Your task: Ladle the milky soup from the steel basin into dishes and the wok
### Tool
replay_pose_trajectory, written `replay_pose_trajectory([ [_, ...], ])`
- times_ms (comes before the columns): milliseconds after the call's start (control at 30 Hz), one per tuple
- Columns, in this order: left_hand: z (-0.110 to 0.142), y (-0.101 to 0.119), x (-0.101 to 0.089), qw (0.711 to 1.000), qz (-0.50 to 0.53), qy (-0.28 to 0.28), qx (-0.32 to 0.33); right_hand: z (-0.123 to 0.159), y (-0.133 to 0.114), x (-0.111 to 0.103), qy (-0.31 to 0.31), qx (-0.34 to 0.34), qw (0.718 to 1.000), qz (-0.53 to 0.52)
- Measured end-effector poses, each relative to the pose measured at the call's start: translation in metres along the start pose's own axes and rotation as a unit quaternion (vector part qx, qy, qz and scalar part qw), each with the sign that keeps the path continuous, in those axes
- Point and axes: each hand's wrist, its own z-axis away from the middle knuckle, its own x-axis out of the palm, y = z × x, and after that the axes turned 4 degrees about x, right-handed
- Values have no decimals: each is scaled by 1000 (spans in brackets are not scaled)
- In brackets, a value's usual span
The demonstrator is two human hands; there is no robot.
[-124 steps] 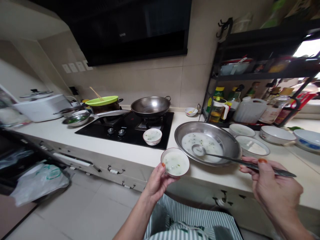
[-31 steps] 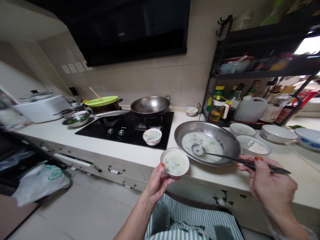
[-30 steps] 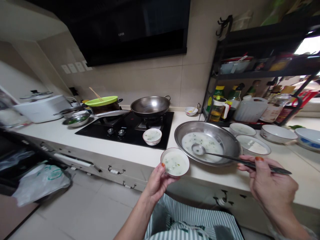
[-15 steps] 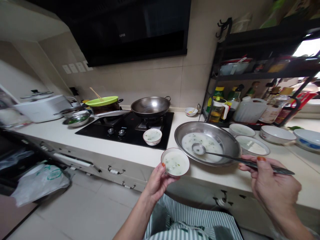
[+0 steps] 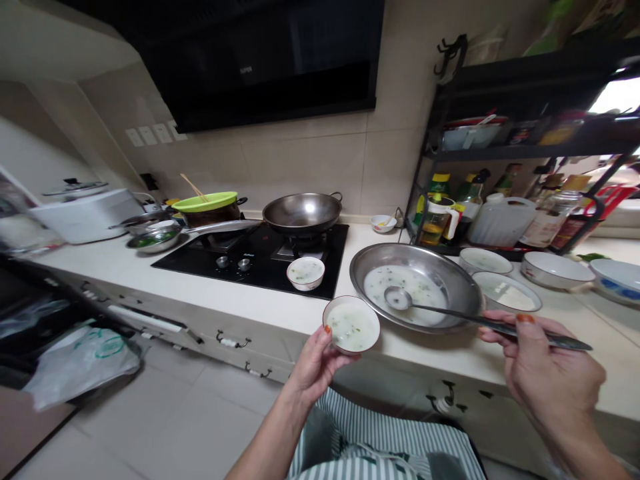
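Note:
My left hand [image 5: 323,363] grips a small bowl [image 5: 352,325] of milky soup with green bits, thumb on the rim, in front of the counter edge. In my right hand [image 5: 545,363] is the handle of a metal ladle [image 5: 450,313]. Its round head rests over the soup in a wide steel basin [image 5: 465,267], tilted toward the left. The basin stands on the counter and holds the same whitish soup. Another filled bowl [image 5: 306,273] sits on the front right corner of the black stove [image 5: 215,267].
A wok [image 5: 303,213] stands on the right burner. A pot with a green basket [image 5: 205,201] is behind on the left. Right of the basin are several bowls [image 5: 556,270], below a black rack [image 5: 425,160] with bottles. A range hood [image 5: 275,67] hangs overhead.
Almost nothing differs. The view has shifted very slightly; both hands keep the bowl and the ladle in the same places.

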Motion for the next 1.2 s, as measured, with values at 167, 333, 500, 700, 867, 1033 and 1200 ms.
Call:
replay_pose_trajectory([
  [167, 1, 2, 2, 1000, 1, 0, 2, 3, -14, 6, 0, -8, 1000, -28],
  [333, 1, 1, 1, 1000, -1, 2, 2, 10, -28, 11, -3, -31, 999, -41],
  [500, 2, 1, 2, 1000, 0, 7, 3, 24, -39, 14, -37, -34, 998, -41],
  [700, 1, 0, 0, 1000, 12, -7, 1, 43, -32, 15, -128, -80, 987, -51],
  [867, 1, 0, -1, 1000, 13, 7, -2, 48, -21, -1, -243, -220, 945, -3],
  [1033, 1, 0, 1, 1000, 7, 8, 1, 50, -18, -6, -288, -287, 913, 27],
  [1200, 2, 1, 1, 1000, 1, -1, 1, 49, -16, 6, -173, -97, 979, -53],
])
